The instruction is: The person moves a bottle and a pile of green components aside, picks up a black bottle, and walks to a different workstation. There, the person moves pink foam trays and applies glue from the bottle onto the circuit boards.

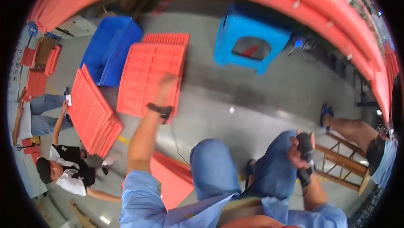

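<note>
My left hand [168,83], a black band on its wrist, reaches over the right part of a red slatted plastic panel [141,74]. Motion smears its fingers, so I can make out neither their pose nor whether they touch the panel. That panel leans with others of its kind beside a blue plastic bin [110,49]. At my right knee, my right hand [298,154] is wrapped round a black cylindrical hand tool [305,146]. The tool's exact kind is unclear.
More slatted panels [92,112] lean at the left, near two people. A blue stool [252,38] stands ahead; long red pieces [290,3] arch across the far side. A wooden frame [343,160] lies at the right beside another person's leg [349,127]. Flat red pieces [170,181] lie by my left arm.
</note>
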Demonstrator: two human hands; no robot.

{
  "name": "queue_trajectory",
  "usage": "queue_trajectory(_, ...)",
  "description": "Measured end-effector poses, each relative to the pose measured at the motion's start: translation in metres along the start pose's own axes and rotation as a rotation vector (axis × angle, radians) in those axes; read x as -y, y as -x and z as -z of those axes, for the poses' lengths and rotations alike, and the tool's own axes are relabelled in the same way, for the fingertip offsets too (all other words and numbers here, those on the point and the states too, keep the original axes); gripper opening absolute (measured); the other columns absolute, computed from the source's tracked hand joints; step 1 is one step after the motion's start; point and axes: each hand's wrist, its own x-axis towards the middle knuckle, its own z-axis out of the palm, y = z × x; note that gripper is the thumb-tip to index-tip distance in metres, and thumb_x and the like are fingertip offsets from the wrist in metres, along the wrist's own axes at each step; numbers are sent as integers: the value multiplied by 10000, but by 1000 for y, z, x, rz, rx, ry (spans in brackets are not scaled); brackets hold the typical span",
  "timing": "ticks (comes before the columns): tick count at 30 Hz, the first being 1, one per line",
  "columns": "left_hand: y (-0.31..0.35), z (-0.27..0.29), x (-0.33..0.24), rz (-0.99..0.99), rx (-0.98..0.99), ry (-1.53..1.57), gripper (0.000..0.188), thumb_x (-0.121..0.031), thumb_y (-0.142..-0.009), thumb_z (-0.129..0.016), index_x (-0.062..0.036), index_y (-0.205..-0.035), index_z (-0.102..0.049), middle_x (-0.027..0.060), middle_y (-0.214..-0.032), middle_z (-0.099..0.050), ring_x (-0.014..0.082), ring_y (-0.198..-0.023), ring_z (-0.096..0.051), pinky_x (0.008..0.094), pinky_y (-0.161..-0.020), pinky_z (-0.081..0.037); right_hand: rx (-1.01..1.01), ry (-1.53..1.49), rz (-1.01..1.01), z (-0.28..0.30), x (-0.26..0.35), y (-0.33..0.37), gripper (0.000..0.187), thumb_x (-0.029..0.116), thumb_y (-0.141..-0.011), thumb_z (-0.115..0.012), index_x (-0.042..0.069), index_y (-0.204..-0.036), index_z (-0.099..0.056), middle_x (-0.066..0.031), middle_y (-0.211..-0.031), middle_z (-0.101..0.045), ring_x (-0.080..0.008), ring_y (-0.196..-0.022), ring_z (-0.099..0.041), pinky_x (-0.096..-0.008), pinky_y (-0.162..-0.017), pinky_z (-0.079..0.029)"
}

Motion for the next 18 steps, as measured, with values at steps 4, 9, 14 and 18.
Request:
queue_trajectory(4, -100, -269, -175, 535, 272, 725, 686, -547, -991, -645, -47, -1445, -521, 156, -1351, -616, 298, -1329, -542, 517, -1076, -463, -57, -222, 200, -13, -16, 31, 610, 643, -1016, -501, 136, -1331, -630, -88, -942, -597, -179, -598, -586, -302, -548, -515)
queue_trajectory(9, -194, -295, -227, -432, -59, 279, 429, -412, -1016, -626, -41, -1231, -633, 169, -1153, -684, 332, -1083, -668, 452, -905, -553, -32, -480, 273, -35, -10, 78, 611, 629, -1015, -527, 131, -1357, -620, -89, -979, -591, -161, -661, -595, -287, -586, -522)
queue_trajectory(14, -64, -350, -231, -121, -389, 573, 594, -515, -1016, -560, -71, -1410, -533, 105, -1360, -602, 299, -1233, -590, 477, -1000, -485, -31, -499, 388, -122, 53, 175, 618, 617, -1022, -527, 131, -1395, -609, -96, -1021, -582, -163, -717, -602, -277, -636, -531)
queue_trajectory(18, 93, -360, -221, 620, -529, 1111, 1020, -887, -859, -490, -177, -1580, -368, -2, -1442, -553, 185, -1095, -588, 343, -873, -520, -5, -527, 400, -226, 98, 184, 635, 621, -1021, -529, 132, -1421, -598, -101, -1039, -577, -176, -749, -616, -277, -679, -545)
